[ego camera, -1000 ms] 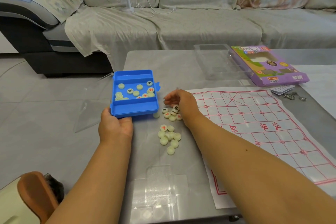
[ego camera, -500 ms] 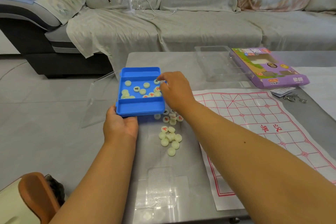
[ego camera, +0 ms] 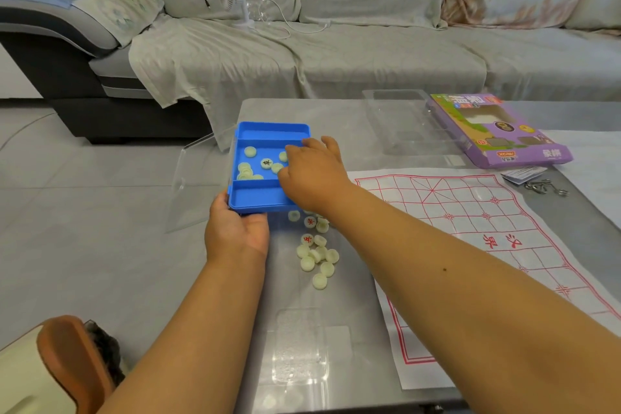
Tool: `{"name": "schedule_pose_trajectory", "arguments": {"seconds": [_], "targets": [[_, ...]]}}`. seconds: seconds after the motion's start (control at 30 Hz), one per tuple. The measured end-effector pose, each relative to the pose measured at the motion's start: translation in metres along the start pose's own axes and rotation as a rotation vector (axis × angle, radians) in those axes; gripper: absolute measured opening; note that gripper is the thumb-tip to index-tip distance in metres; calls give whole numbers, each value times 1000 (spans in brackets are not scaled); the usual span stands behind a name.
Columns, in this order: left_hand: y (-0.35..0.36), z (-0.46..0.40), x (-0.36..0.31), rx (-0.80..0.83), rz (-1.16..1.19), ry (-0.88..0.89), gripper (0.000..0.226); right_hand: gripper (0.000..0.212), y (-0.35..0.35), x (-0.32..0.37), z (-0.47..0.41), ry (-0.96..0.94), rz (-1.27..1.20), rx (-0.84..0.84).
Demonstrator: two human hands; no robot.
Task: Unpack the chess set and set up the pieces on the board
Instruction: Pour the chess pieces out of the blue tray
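The blue tray (ego camera: 265, 178) sits at the left edge of the glass table (ego camera: 336, 118), tipped up a little at its near end. Round pale chess pieces (ego camera: 250, 169) lie in its middle part. The left hand (ego camera: 237, 233) holds the tray's near corner, at about 7 o'clock from it, fingers curled under. The right hand (ego camera: 311, 175) reaches into the tray from 3 o'clock with fingers bent over the pieces; I cannot tell if it holds one. More pieces (ego camera: 316, 254) lie in a pile on the table at 5 o'clock from the tray. The paper chess board (ego camera: 470, 228) with red lines lies flat at 3 o'clock. The purple box (ego camera: 497, 131) and a clear lid (ego camera: 403, 121) rest at 2 o'clock.
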State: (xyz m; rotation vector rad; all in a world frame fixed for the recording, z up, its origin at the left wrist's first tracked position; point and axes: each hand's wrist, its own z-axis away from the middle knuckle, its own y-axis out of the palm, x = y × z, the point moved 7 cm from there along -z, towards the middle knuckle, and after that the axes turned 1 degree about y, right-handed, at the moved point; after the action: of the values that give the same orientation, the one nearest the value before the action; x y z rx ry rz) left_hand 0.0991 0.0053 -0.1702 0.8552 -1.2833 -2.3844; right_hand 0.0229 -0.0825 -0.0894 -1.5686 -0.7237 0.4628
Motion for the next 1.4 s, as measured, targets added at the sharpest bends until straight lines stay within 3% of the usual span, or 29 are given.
{"name": "schedule_pose_trajectory", "arguments": {"seconds": [0.1,0.2,0.27,0.37,0.43,0.5,0.63,0.73,0.83,0.93,1.03,1.13,1.23,1.3,1.4], "targets": [[-2,0,0,10,6,-3,30,45,-3,13,4,-51,-302,81],[-3,-3,-1,-5,-1,9,30,47,-23,-2,8,69,-677,-2],[-3,-3,-2,-14,-4,24,28,43,-32,-12,8,146,-601,-34],[-2,1,-1,-15,-18,25,26,24,-28,0,13,100,-222,127],[-3,3,0,-18,-24,19,26,7,-24,12,16,66,-118,186],[-2,5,2,-19,-16,9,24,11,-22,18,14,76,-221,212],[0,7,2,-9,-33,14,22,41,-24,11,4,122,-513,128],[0,6,0,-8,-70,25,24,40,-36,-5,-2,73,-321,2],[1,8,0,-17,-63,27,21,36,-35,-10,-3,-25,41,31],[3,10,1,-22,-53,29,19,34,-26,-6,3,-51,155,72],[1,9,2,-30,-46,15,19,37,-18,1,11,-54,32,104],[1,9,3,-16,-24,-1,22,44,-8,3,15,52,-494,224],[3,10,2,0,-10,4,22,47,-12,-10,9,147,-854,125],[4,10,2,5,-8,5,23,45,-16,-18,6,179,-816,69],[5,11,8,22,-17,-22,23,47,-9,-5,3,87,-502,100]]}}
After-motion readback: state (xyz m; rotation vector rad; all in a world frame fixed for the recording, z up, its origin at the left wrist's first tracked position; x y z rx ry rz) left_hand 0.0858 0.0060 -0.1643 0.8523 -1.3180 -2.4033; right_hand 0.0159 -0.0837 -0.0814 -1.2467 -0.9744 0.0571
